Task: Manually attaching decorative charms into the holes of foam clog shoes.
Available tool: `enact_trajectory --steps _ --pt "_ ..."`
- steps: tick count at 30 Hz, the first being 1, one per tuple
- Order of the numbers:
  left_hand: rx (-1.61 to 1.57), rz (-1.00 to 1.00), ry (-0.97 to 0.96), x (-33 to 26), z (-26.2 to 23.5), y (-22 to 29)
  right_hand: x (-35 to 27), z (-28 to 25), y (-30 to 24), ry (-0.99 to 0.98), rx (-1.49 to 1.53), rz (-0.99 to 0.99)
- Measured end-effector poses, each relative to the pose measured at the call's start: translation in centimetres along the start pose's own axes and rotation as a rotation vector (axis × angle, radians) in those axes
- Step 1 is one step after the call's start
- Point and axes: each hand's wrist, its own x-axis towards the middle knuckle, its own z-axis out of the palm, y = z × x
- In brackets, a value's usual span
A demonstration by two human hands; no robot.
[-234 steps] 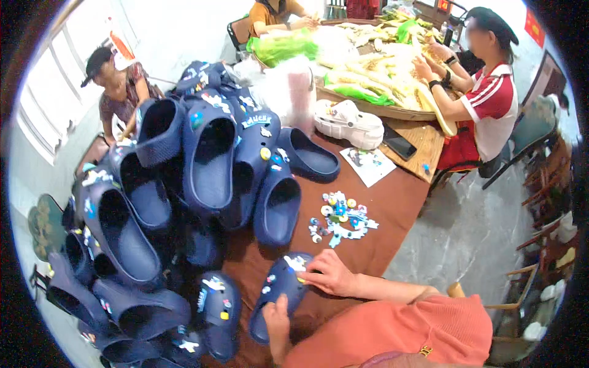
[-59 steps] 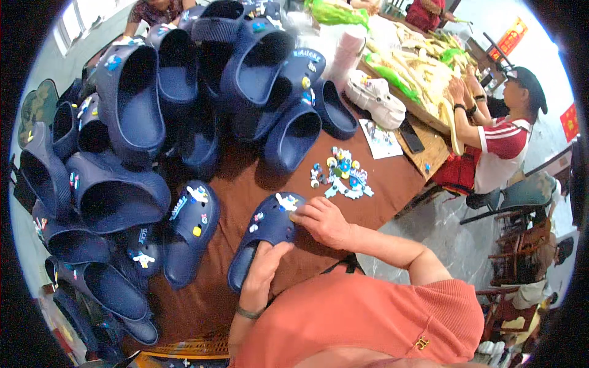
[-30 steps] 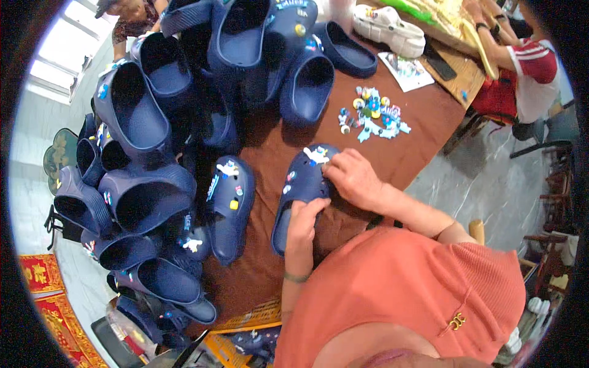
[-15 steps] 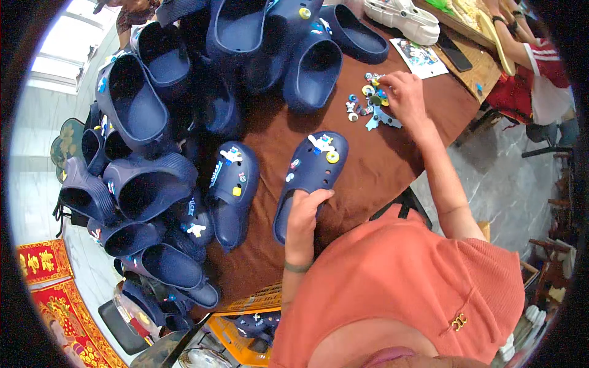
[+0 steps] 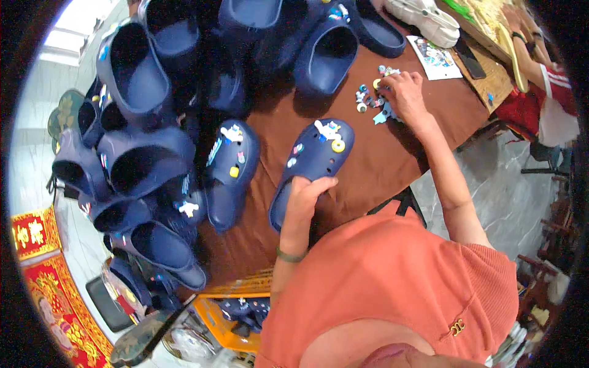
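Observation:
A navy-blue foam clog (image 5: 319, 161) lies toe away from me on the brown cloth. My left hand (image 5: 302, 199) is closed around its side, thumb over the upper. White, yellow and small round charms dot its toe, and some holes are bare. At the upper right, my right hand (image 5: 405, 98) reaches down into a small heap of shoe charms (image 5: 363, 98), fingers bent together. What those fingertips pinch, if anything, is hidden. To the left of the held clog rests another navy clog (image 5: 226, 193), decorated with similar charms and a yellow square one.
Many navy clogs (image 5: 138, 76) are piled along the left and far side. Beyond the charms lie a printed card (image 5: 434, 58), a white clog (image 5: 423, 21) and a dark phone (image 5: 469, 61). An orange crate (image 5: 236, 340) holds more clogs below the table (image 5: 362, 159). Another person's arms (image 5: 527, 46) show far right.
The whole view has shifted a little. My right hand stays at the charm heap, its fingers curling lower into it. My left hand keeps its hold on the clog.

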Motion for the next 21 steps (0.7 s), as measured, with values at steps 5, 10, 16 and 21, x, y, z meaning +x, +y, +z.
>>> enact_trajectory --steps 5,10,16,21 --pt "0.333 0.473 0.184 1.5 -1.2 -4.1 0.5 -1.0 0.0 -0.048 0.078 -0.015" --pt "0.439 0.336 0.259 1.2 -1.5 -4.5 0.0 -1.4 -1.0 0.135 0.226 -0.011" --pt "0.212 0.372 0.288 1.1 -0.4 -4.4 -2.4 -2.9 -5.9 0.059 0.695 0.102" --pt "0.306 0.247 0.211 0.9 -1.4 -4.6 -4.3 -4.5 -9.1 0.004 0.869 0.199"
